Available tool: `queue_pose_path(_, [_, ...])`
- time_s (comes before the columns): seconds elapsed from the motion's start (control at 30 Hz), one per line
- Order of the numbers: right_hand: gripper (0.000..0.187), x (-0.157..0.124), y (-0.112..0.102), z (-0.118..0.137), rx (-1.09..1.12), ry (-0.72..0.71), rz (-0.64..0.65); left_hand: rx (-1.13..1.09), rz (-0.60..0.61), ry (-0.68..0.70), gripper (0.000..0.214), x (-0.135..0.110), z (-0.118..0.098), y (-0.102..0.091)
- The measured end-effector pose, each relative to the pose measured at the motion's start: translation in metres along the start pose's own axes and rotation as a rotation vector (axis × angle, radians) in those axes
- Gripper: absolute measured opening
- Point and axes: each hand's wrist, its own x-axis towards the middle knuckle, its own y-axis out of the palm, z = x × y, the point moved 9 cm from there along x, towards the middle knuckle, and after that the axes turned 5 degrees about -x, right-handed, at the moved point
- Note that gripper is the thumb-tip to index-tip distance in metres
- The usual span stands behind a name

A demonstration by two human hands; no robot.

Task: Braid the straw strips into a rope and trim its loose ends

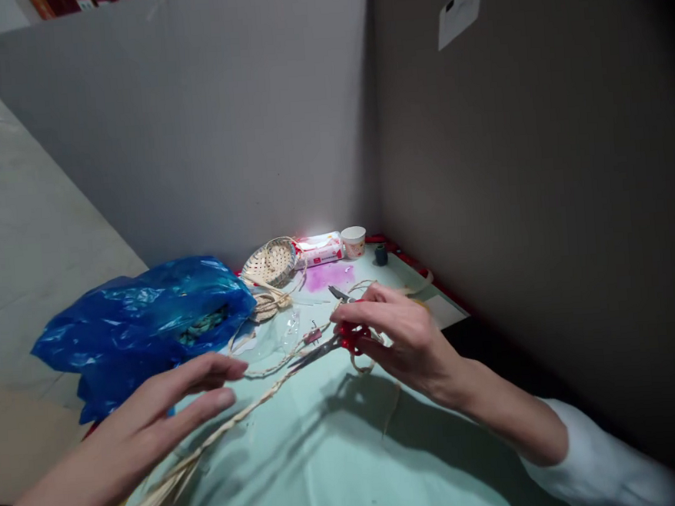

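Observation:
My right hand is closed around the red handles of a pair of scissors, whose blades point left over the table. Close to the blade tips runs a twisted straw cord, fraying into loose strands toward the lower left. I cannot tell whether the blades touch it. My left hand hovers above the cord with thumb and fingers apart, holding nothing. Just beyond my right fingers, a dark pointed metal tip shows; the rest of it is hidden.
A blue plastic bag lies at the left. Toward the back are a woven basket, coiled straw cord, a red-and-white package, a paper cup and a dark spool. Grey panels enclose the table.

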Motion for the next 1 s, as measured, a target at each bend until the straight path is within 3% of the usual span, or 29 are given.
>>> queue_pose_path(0.07, [0.021, -0.002, 0.007, 0.002, -0.01, -0.022, 0.033, 0.294, 0.067, 0.147, 0.029, 0.003, -0.026, 0.029])
queue_pose_path(0.13, [0.021, -0.007, 0.014, 0.001, -0.028, -0.023, 0.076, 0.301, 0.249, 0.189, 0.023, 0.002, -0.034, 0.066])
queue_pose_path(0.2, [0.022, -0.011, 0.018, 0.0, -0.063, -0.02, 0.101, 0.187, 0.475, 0.058, 0.025, -0.003, -0.022, 0.098])
queue_pose_path(0.27, [0.022, -0.013, 0.018, 0.002, -0.114, -0.031, 0.107, 0.0, 0.561, -0.132, 0.025, -0.008, -0.004, 0.113])
queue_pose_path(0.4, [0.02, -0.012, 0.014, 0.009, -0.234, -0.068, 0.101, -0.316, 0.532, -0.347, 0.019, -0.017, 0.017, 0.113])
queue_pose_path(0.57, [0.019, -0.011, 0.015, 0.013, -0.276, -0.101, 0.07, -0.514, 0.512, -0.567, 0.029, -0.031, 0.034, 0.106])
queue_pose_path(0.77, [0.017, -0.013, 0.023, 0.017, -0.292, -0.152, 0.106, -0.667, 0.558, -0.589, 0.022, -0.03, 0.04, 0.117])
queue_pose_path(0.9, [0.023, -0.013, 0.027, 0.003, -0.151, -0.026, 0.137, -0.696, 0.616, -0.618, 0.015, -0.033, 0.048, 0.128])
queue_pose_path(1.0, [0.03, -0.018, 0.028, -0.02, -0.006, 0.201, 0.135, -0.686, 0.585, -0.603, 0.013, -0.031, 0.053, 0.128])
